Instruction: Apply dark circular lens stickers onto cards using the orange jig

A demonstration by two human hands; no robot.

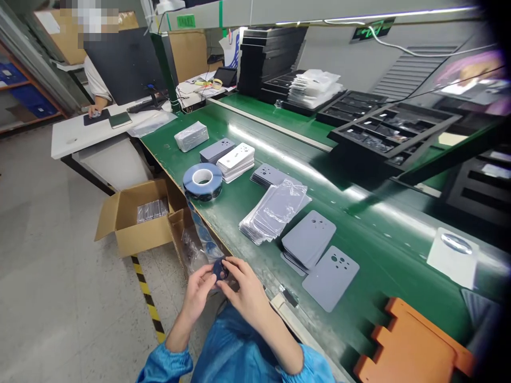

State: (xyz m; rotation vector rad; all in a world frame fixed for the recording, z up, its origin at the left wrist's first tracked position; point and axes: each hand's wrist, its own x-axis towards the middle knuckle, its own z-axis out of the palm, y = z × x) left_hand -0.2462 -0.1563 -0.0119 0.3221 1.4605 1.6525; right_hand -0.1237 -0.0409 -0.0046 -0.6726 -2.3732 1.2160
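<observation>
Just past the bench's front edge, my left hand [198, 290] pinches a small dark blue round piece [218, 270] from the left. My right hand [246, 291] closes on its other side with thumb and fingers. A strip of clear film with blue round shapes [204, 234] hangs down from a blue roll with a white core [202, 182] toward my hands. Right of my hands, a single grey phone back panel [330, 279] with camera holes lies flat. Beside it is a stack of similar panels [309, 239], and behind that a fanned pile in clear film [274, 211].
More panel stacks [236, 161] and a wrapped block [191, 136] lie farther back on the green bench [255, 271]. Cardboard boxes [141, 242] stand at left below. Black trays [391, 133] line the far side; an orange fixture [415, 346] is front right. Another person's hand [96, 109] is at a desk.
</observation>
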